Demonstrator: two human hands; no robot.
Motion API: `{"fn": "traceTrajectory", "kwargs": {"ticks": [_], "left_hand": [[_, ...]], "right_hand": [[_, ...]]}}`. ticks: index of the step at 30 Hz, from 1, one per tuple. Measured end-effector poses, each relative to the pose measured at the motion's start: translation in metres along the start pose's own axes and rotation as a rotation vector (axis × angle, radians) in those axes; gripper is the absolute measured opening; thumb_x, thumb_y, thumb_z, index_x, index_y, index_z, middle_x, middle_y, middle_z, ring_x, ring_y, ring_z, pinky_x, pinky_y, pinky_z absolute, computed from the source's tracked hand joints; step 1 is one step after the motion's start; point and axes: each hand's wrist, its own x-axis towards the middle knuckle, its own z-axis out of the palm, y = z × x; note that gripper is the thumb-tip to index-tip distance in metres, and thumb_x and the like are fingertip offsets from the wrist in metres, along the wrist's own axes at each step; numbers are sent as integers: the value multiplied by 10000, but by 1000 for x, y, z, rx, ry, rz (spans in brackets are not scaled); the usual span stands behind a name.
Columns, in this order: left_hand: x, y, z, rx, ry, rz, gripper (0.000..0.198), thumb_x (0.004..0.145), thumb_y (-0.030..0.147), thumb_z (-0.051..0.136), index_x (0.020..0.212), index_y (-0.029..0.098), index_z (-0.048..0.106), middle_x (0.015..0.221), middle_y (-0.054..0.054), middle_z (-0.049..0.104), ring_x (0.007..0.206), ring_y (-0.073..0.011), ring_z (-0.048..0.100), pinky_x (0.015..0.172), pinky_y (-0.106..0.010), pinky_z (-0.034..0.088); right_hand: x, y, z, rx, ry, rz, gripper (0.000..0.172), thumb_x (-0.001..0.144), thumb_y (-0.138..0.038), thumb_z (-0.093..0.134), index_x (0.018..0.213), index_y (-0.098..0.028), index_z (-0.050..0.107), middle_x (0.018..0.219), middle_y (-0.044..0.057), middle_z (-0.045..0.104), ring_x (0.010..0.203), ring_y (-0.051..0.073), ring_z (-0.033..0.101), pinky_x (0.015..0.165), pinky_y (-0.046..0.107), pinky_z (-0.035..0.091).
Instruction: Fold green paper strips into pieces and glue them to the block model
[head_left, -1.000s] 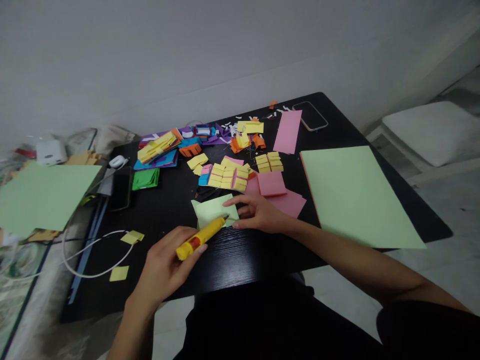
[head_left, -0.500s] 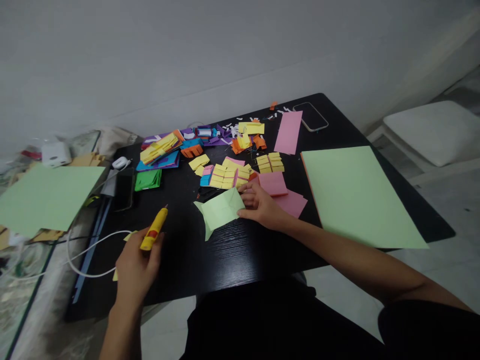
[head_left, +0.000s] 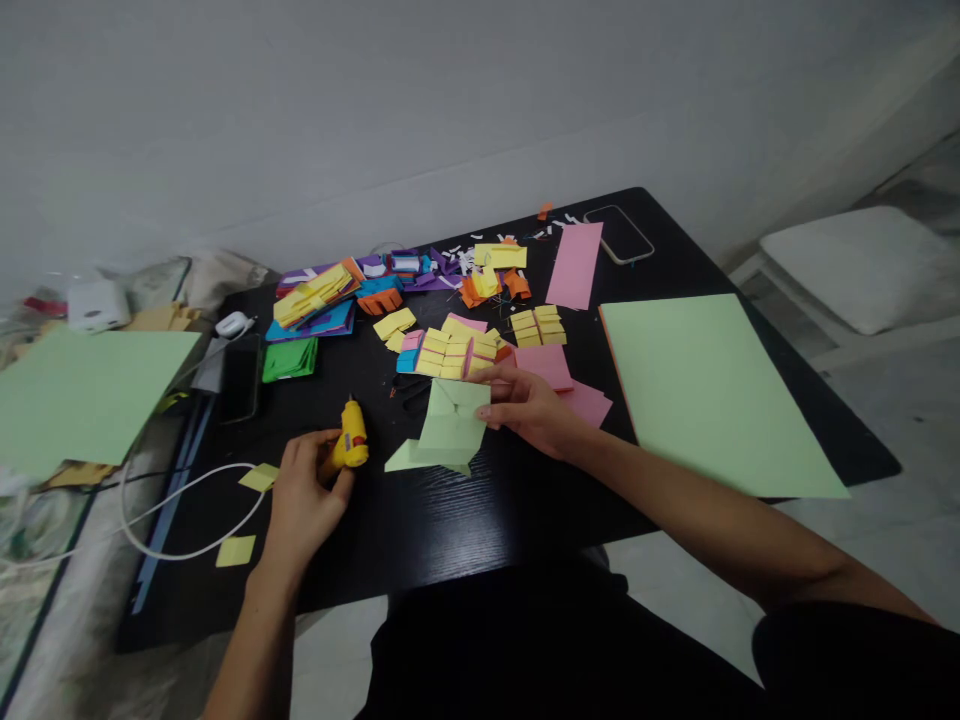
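Observation:
My left hand (head_left: 311, 490) is closed round the grip of a yellow hot glue gun (head_left: 350, 437), its nozzle tilted up and away from me. Between the thumb and fingers of my right hand (head_left: 529, 408) is a folded piece of light green paper (head_left: 454, 420), its flaps standing out at the lower left. A thin dark mark or strand shows on the paper's face; I cannot make out which. Just behind it lies a block of yellow paper pieces (head_left: 454, 352). Pink paper sheets (head_left: 589, 402) lie beyond my right fingers.
Large green sheets (head_left: 720, 390) cover the table's right part. Phones lie at the back right (head_left: 619, 235) and the left (head_left: 240, 380). A white cable (head_left: 161, 555) loops at the left near small yellow pieces (head_left: 236, 551). Paper bundles (head_left: 319, 292) and scraps line the back.
My left hand has moved right with the glue gun, turning it upright, closer to the green paper. The green paper has been tipped up in my right hand, showing another face.

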Motion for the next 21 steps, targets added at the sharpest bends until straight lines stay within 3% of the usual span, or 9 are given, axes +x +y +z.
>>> {"fn": "traceTrajectory", "kwargs": {"ticks": [6,8,10,13,15,18,21], "left_hand": [[8,14,-3,-32,28,-53,325,780,212,624,1103,210,662,1099,-122,646,1035,-327,646,942,-519,549],[12,31,-10,-55,111,-28,214,836,242,638,1046,221,671,1094,-128,660,1089,-343,626,986,-547,514],[17,55,-16,-238,130,-25,156,942,319,612,1047,225,678,1087,-101,676,1008,-273,649,925,-448,536],[30,93,-15,-596,-158,-40,288,997,456,595,1104,202,680,927,-44,709,831,-192,668,768,-318,540],[41,112,-7,-708,-320,-37,316,933,502,696,922,188,673,748,1,654,686,-153,606,649,-266,495],[56,124,7,-805,-372,-74,424,918,525,711,691,193,577,585,35,547,540,-114,496,530,-239,400],[63,122,19,-902,-403,-125,448,920,533,704,652,197,576,531,33,540,484,-111,478,500,-240,382]], "right_hand": [[0,2,0,13,13,30,372,615,-256,981,907,-202,757,739,-34,722,628,105,613,594,252,508],[-1,4,0,-27,37,41,359,607,-259,988,875,-202,757,717,-40,721,614,105,616,596,254,508],[-2,5,1,-59,67,46,350,611,-270,988,869,-199,763,719,-37,730,618,109,626,609,262,511],[-3,5,2,-102,108,43,353,602,-277,993,861,-189,769,738,-19,752,625,115,635,625,271,509],[-3,3,2,-129,147,24,356,589,-278,999,845,-186,769,737,-20,752,610,109,620,620,268,501],[-2,-1,3,-159,182,-18,349,593,-289,1000,845,-193,778,747,-27,741,597,101,591,615,269,496],[-3,-3,3,-149,159,-22,298,673,-350,967,851,-194,785,756,-12,732,642,120,616,646,284,523]]}}
